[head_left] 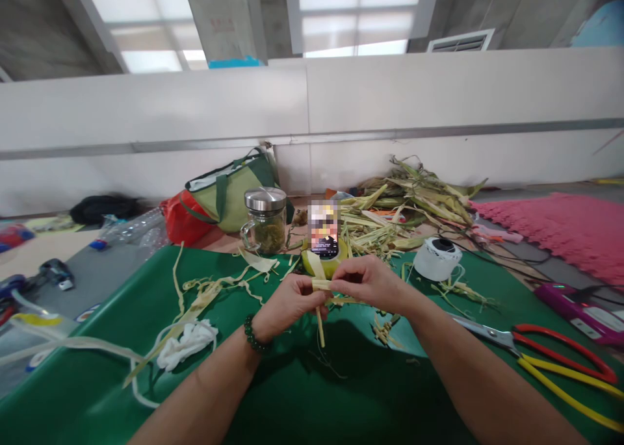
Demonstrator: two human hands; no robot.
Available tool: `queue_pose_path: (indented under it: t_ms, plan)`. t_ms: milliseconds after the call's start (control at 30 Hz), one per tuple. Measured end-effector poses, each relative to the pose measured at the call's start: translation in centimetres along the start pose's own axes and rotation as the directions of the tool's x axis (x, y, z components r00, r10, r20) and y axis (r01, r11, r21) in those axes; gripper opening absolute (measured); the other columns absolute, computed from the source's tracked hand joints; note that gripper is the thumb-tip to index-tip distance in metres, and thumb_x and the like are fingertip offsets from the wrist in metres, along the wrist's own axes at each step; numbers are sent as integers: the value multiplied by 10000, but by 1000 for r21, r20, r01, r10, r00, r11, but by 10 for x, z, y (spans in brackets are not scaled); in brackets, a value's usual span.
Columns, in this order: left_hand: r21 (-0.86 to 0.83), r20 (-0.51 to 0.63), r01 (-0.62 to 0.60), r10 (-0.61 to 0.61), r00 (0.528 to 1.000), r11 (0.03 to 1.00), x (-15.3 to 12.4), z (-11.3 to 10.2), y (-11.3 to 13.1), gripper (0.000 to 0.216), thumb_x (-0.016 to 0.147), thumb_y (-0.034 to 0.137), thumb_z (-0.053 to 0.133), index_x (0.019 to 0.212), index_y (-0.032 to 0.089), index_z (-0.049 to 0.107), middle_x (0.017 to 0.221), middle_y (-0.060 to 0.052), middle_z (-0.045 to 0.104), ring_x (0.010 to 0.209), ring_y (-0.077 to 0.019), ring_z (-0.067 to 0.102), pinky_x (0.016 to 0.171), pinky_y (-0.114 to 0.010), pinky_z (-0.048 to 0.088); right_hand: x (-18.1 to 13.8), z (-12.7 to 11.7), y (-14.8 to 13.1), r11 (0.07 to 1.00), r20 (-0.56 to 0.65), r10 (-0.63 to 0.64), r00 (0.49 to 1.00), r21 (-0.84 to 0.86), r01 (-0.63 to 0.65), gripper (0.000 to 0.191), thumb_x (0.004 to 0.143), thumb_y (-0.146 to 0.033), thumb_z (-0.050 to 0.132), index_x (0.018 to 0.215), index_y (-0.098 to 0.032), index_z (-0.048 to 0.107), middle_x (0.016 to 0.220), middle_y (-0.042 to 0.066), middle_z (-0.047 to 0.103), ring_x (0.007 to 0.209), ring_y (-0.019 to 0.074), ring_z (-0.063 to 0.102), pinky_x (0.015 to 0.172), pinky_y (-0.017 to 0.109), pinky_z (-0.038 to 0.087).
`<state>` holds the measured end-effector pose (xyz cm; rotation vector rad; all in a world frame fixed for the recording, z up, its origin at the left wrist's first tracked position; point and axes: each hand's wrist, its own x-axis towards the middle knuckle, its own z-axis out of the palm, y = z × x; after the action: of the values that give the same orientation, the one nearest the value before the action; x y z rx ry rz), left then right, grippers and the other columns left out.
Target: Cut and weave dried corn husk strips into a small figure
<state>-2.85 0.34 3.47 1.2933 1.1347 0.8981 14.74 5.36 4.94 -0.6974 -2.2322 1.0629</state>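
Note:
Pale yellow corn husk strips [320,284] are pinched between my two hands, low over a green mat. My left hand [293,300], with a dark beaded bracelet at its wrist, grips them from the left with thumb and fingers. From the right, my right hand [368,282] pinches the same husk with closed fingertips. A thin husk stalk [320,328] points down below the fingers. Just beyond my hands a smartphone [324,237] with a lit screen stands propped against a yellow-green round thing [312,263].
The green mat [273,399] carries scissors [511,341] at right, white thread [437,260], husk scraps [209,295] and a white cloth-like bundle [188,344] at left. Behind stand a lidded glass mug [266,224], a green bag [229,191] and a husk pile [419,198].

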Motion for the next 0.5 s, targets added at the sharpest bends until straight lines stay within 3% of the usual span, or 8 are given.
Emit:
queue_pose_path:
  t_ms: [267,500]
  plan:
    - [9,-4,-51,51,999,999,2,-4,-3,251,650,364,707,647,118,659,570,-21,645,572,-131,582,587,-231,455,-1,0,9,994,-27,-22,999,-112,19,176,766,-195,568,602,-140,601,566,-23,528,523,72,448,477,178,322]
    - [74,38,-58,55,998,996,2,-5,-3,220,653,335,688,616,121,659,565,-22,646,548,-128,575,568,-226,449,0,-1,3,980,9,-58,998,-189,59,193,782,-212,572,620,-133,641,554,-18,557,514,72,463,486,181,321]
